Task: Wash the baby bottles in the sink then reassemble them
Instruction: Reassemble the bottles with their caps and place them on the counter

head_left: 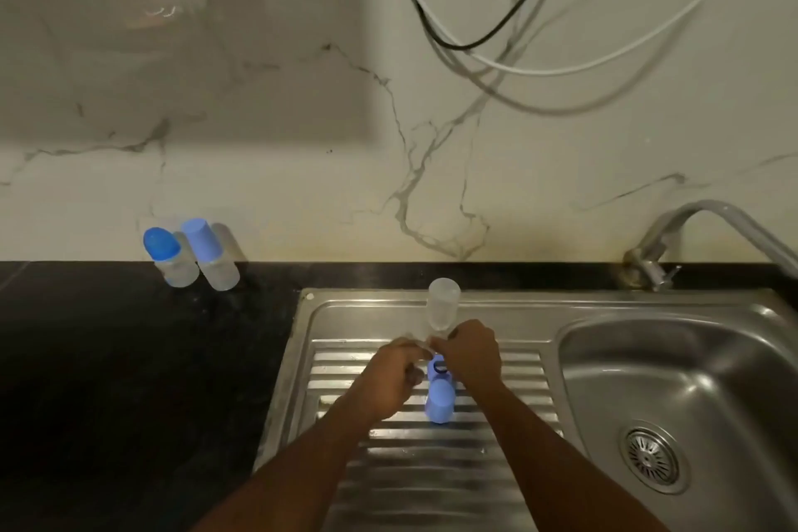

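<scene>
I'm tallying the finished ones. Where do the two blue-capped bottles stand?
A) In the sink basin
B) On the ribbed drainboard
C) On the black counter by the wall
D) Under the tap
C: the dark-blue-capped bottle and the lighter-capped bottle stand side by side on the black counter, against the marble wall.

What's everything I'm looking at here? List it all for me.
capped bottles: two, clear with blue caps, black counter by wall
clear bottle: one, capless, behind the hands
blue cap: one, on drainboard
blue ring: one, drainboard, behind cap
sink: one, steel, right
tap: one, grey, behind sink
cables: several, black and white, on wall
left hand: one, over drainboard, fingers curled, grip unclear
right hand: one, beside it, at clear bottle's neck
</scene>
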{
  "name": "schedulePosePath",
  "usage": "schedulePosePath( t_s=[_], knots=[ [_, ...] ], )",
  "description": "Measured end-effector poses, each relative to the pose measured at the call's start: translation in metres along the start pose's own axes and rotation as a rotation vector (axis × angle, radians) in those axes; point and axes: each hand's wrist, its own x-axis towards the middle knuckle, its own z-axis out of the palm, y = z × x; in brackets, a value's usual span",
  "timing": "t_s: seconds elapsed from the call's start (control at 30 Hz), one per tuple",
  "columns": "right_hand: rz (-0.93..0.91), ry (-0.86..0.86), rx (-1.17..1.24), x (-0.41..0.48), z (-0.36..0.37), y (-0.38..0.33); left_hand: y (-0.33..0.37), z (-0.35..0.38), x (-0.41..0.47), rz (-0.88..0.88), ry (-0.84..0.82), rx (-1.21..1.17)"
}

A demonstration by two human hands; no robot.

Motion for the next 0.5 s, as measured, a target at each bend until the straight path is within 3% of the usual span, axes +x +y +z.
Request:
schedulePosePath(
  t_s=[0.27, 0.4, 0.5],
  knots=[
    [-0.005, 0.001, 0.034, 0.018, 0.012, 0.009, 0.016, 0.006, 0.013, -0.010, -0.093, 0.139],
    [-0.028, 0.000, 0.164, 0.017, 0.009, 0.021, 0.021, 0.008, 0.019, -0.025, -0.114, 0.165],
    [-0.065, 0.056, 0.371, 0.011, 0.003, 0.034, 0.017, 0.008, 0.018, -0.080, -0.067, 0.041]
  ],
)
